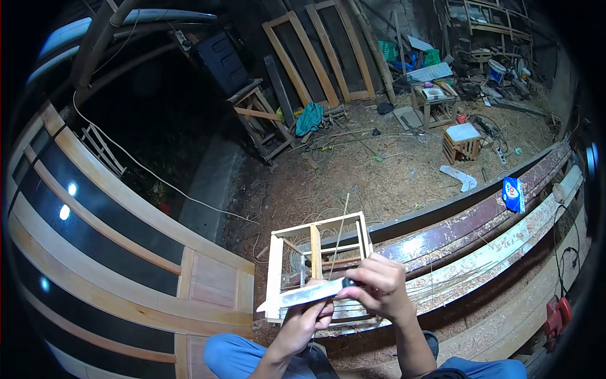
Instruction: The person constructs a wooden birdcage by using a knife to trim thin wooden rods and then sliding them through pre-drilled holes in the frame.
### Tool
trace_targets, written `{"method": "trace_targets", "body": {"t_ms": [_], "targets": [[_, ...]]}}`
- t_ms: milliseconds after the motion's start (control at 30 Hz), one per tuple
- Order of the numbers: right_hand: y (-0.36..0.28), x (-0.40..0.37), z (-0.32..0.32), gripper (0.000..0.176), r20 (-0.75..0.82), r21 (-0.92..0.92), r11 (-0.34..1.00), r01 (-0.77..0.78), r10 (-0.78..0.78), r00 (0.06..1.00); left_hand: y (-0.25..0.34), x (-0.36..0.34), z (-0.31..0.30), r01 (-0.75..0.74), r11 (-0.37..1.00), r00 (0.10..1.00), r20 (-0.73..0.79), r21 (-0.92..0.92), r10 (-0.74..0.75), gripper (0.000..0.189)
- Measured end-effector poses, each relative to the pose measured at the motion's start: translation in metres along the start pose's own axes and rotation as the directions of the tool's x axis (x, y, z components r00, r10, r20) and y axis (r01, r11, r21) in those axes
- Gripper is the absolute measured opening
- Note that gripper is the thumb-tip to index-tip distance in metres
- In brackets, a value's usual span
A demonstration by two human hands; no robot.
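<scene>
My right hand [380,283] is closed round the dark handle of a knife [312,293], its broad pale blade pointing left. Below the blade, my left hand [303,325] has its fingers wrapped round a thin wooden strip [340,230]. The strip slants up and away past the knife, and the blade crosses it close to my left fingers. Just beyond both hands stands a small frame of light wood [276,265] with a middle bar. Part of its near side is hidden behind my hands.
Wooden panels with dark panes [214,284] lie on the left. Long planks [467,265] run to the right, carrying a blue packet [513,194] and thin strips. A red tool [557,319] is at far right. Shavings cover the floor, with a small crate [461,145] further back.
</scene>
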State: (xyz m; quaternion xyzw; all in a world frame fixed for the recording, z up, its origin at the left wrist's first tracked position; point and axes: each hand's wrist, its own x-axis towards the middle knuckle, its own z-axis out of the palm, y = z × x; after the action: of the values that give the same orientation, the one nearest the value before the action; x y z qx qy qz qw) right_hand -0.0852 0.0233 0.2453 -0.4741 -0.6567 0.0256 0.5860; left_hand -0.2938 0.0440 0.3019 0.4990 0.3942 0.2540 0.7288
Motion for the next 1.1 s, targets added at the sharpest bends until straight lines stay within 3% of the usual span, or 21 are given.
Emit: {"method": "trace_targets", "body": {"t_ms": [67,167,267,300,367,500,567,700,767,867,900,967,1033,1100], "targets": [[0.012,-0.001,-0.002,0.033,-0.091,-0.021,0.998,-0.052,0.05,0.995,0.0,0.001,-0.006,-0.012,1.0,0.995,0.098,0.022,0.01,0.02],[0.02,-0.002,-0.011,0.035,-0.164,-0.093,0.987,-0.134,0.118,0.979,-0.001,0.004,-0.006,-0.009,1.0,0.995,0.1,0.013,0.008,0.023],[0.011,-0.002,-0.012,0.034,-0.032,-0.055,0.998,-0.037,0.035,0.999,-0.01,0.005,-0.009,-0.008,0.999,0.997,0.08,0.034,0.005,0.022],[0.005,-0.002,-0.008,0.034,0.008,-0.012,1.0,-0.01,0.01,1.0,-0.011,0.003,-0.002,-0.016,1.0,1.0,-0.012,0.011,0.017,0.022],[-0.001,-0.001,-0.005,0.035,0.026,0.014,1.0,0.005,-0.005,1.0,-0.003,0.002,0.005,-0.021,1.0,1.0,0.003,-0.006,0.021,0.02],[0.019,-0.002,-0.007,0.03,-0.195,-0.08,0.992,-0.097,0.08,0.978,0.008,0.002,0.001,0.002,1.0,0.993,0.116,0.018,-0.004,0.018],[0.026,-0.004,-0.015,0.029,-0.21,-0.104,0.986,-0.132,0.108,0.972,0.004,0.002,0.0,-0.028,1.0,0.991,0.129,0.012,0.026,0.019],[0.003,-0.003,-0.011,0.034,0.003,0.015,0.999,-0.032,0.032,0.999,-0.01,0.002,-0.001,-0.007,0.999,0.999,0.052,0.032,0.006,0.018],[-0.003,-0.003,-0.003,0.035,0.015,0.05,0.999,-0.011,0.011,1.0,-0.006,0.0,0.003,-0.023,0.998,1.0,0.014,0.061,0.022,0.018],[0.016,-0.006,-0.005,0.029,-0.139,0.035,0.995,-0.099,0.102,0.985,-0.001,-0.001,-0.005,-0.021,0.998,0.992,0.128,0.051,0.015,0.016],[0.024,-0.004,-0.006,0.03,-0.251,0.013,0.989,-0.148,0.146,0.957,0.004,-0.002,-0.001,-0.041,0.996,0.991,0.133,0.073,0.031,0.018],[0.032,-0.001,-0.021,0.029,-0.321,-0.097,0.959,-0.267,0.224,0.92,0.004,-0.002,0.006,-0.068,0.993,0.996,0.068,0.1,0.061,0.017],[0.033,-0.005,-0.027,0.025,-0.275,-0.102,0.973,-0.205,0.17,0.946,0.001,0.0,-0.003,-0.051,0.995,0.995,0.088,0.092,0.043,0.019],[0.024,-0.007,-0.013,0.025,-0.21,0.033,0.991,-0.129,0.133,0.968,-0.006,0.001,-0.01,-0.021,0.997,0.995,0.101,0.078,0.013,0.021]]}}
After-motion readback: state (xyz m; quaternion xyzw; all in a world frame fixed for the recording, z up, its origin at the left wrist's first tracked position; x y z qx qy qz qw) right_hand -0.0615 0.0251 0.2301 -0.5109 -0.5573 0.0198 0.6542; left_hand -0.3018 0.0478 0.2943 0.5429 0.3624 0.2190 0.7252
